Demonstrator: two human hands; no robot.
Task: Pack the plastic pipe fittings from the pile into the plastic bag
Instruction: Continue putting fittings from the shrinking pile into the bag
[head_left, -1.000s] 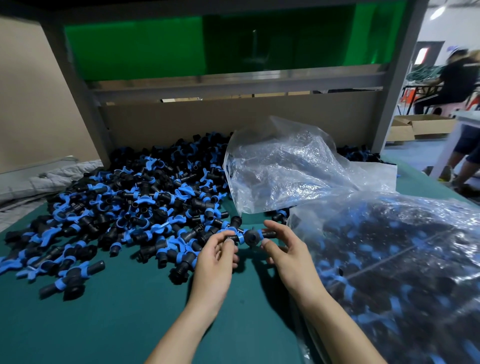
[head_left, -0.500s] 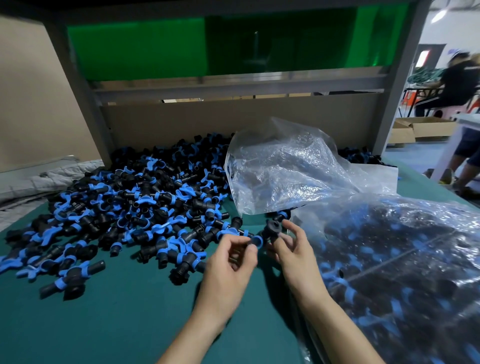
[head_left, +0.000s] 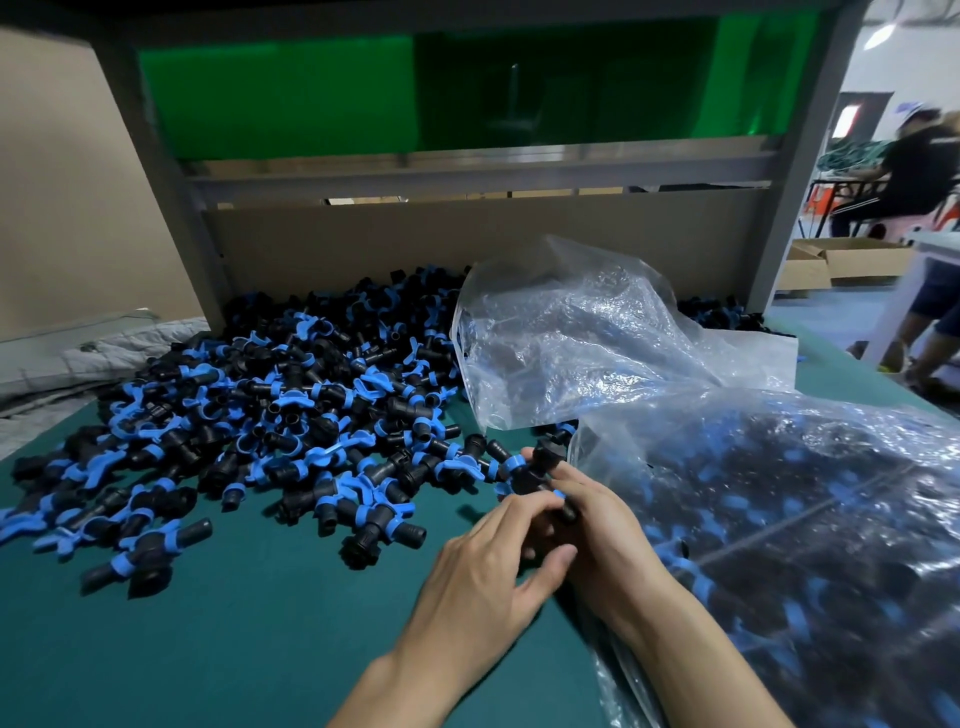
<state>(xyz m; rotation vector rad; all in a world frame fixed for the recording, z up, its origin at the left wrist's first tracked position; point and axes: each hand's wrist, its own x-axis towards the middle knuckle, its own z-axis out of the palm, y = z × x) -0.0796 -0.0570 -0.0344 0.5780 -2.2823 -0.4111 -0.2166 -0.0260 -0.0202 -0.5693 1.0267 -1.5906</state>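
A big pile of black pipe fittings with blue collars (head_left: 270, 410) covers the left and middle of the green table. A clear plastic bag (head_left: 779, 519) full of fittings lies at the right. My right hand (head_left: 608, 540) is closed around black and blue fittings (head_left: 535, 470) at the pile's near right edge, next to the bag's left side. My left hand (head_left: 488, 566) presses against the right hand from the left, its fingers curled onto the same clutch of fittings. How many fittings are held is hidden by the fingers.
A second, crumpled clear bag (head_left: 566, 343) lies behind the hands against a cardboard back panel (head_left: 467, 239). A grey shelf frame (head_left: 800, 156) stands over the table. The green table surface (head_left: 234, 639) shows in front. A person sits at the far right.
Both hands have come together and shifted right toward the full bag. The fittings once held apart between the fingertips are now bunched in the two hands.
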